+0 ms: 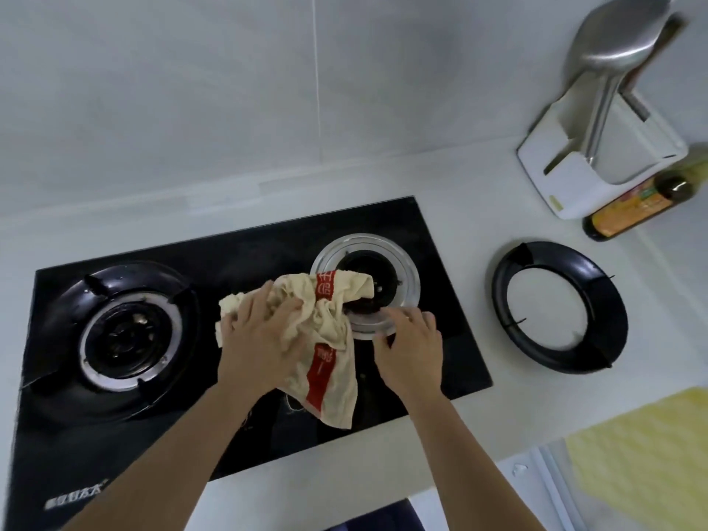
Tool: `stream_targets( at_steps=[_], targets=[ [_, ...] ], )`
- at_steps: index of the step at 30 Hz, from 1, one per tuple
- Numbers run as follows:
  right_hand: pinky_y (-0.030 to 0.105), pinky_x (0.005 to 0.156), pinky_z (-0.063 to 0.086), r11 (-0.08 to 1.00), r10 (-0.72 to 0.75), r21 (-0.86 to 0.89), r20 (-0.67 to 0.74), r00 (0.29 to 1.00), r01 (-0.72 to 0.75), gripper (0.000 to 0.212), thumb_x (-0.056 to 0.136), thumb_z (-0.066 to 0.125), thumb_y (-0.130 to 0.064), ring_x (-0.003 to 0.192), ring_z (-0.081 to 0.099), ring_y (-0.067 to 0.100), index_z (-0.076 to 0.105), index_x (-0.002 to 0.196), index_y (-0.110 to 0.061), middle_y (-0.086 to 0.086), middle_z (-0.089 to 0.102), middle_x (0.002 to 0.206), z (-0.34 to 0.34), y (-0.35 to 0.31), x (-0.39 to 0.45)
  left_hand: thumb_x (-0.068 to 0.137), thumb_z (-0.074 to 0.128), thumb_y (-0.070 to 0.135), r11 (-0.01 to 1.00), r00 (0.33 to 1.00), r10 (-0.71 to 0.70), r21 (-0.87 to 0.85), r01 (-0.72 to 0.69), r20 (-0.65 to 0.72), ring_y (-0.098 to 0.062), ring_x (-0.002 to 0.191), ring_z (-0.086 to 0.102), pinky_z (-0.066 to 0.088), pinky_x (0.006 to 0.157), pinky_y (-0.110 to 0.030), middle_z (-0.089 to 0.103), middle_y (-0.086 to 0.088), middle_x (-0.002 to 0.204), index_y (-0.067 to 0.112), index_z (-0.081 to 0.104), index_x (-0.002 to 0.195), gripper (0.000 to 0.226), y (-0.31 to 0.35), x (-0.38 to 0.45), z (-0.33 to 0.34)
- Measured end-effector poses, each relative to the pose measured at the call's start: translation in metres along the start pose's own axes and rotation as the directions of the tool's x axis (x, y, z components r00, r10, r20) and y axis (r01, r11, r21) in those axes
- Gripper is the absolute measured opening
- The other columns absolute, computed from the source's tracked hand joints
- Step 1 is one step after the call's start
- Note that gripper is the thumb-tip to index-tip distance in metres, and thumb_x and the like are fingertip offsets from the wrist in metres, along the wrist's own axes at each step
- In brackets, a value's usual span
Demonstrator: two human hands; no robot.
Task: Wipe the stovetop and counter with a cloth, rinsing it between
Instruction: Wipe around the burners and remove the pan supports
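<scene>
A black glass stovetop [237, 247] lies set into a pale counter [471, 224]. My left hand [260, 339] grips a bunched cream cloth with red stripes [329, 362] over the middle of the stovetop. The cloth drapes onto the right burner. My right hand [412, 346] holds the near rim of that burner's round silver drip ring [406, 270], fingers curled over its edge. The right burner has no pan support on it. The left burner [122, 335] keeps its black pan support in place.
A black pan support ring [559, 304] lies on the counter to the right of the stove. Behind it stand a white utensil rest with a steel ladle [597, 120] and a dark bottle [632, 208]. A yellow cloth [643, 450] hangs at the near right.
</scene>
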State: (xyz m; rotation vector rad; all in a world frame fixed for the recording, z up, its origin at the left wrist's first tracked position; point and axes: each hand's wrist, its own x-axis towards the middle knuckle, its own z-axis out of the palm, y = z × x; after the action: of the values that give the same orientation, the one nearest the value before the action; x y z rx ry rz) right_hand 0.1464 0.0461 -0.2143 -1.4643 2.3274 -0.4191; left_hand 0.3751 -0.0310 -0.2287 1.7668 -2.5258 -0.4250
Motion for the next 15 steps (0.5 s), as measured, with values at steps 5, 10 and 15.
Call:
stream_targets(
  at_steps=[5, 10, 15],
  targets=[
    [0.041, 0.130, 0.013, 0.963, 0.108, -0.264, 0.157, 0.982, -0.063, 0.115, 0.089, 0.050, -0.081, 0.162, 0.001, 0.027, -0.002, 0.167, -0.013, 0.006, 0.002, 0.176, -0.007, 0.063, 0.020, 0.088, 0.043, 0.081, 0.976, 0.997, 0.042, 0.210, -0.053, 0.057, -0.044, 0.152, 0.026, 0.023, 0.114, -0.072, 0.023, -0.013, 0.170, 0.047, 0.024, 0.161, 0.082, 0.006, -0.009, 0.029],
    [0.040, 0.132, 0.006, 0.952, 0.108, -0.305, 0.361, 0.926, 0.008, 0.142, 0.073, 0.057, -0.092, 0.160, -0.017, 0.023, -0.015, 0.165, -0.012, 0.006, -0.019, 0.174, -0.023, 0.076, 0.036, 0.092, 0.037, 0.069, 0.973, 0.996, -0.027, 0.231, 0.006, 0.086, -0.039, 0.151, 0.031, 0.030, 0.111, -0.073, 0.031, -0.010, 0.167, 0.043, 0.029, 0.161, 0.074, -0.007, 0.021, 0.027],
    [0.036, 0.130, 0.015, 0.961, 0.054, -0.269, 0.429, 0.902, 0.070, 0.148, 0.071, 0.077, -0.077, 0.158, -0.023, 0.017, -0.020, 0.164, -0.016, -0.001, -0.028, 0.171, -0.034, 0.085, 0.037, 0.096, 0.057, 0.043, 0.983, 0.986, -0.163, 0.083, 0.161, 0.025, -0.030, 0.157, 0.016, 0.016, 0.118, -0.073, 0.020, -0.002, 0.172, 0.046, 0.022, 0.161, 0.074, -0.004, 0.057, 0.031]
  ],
)
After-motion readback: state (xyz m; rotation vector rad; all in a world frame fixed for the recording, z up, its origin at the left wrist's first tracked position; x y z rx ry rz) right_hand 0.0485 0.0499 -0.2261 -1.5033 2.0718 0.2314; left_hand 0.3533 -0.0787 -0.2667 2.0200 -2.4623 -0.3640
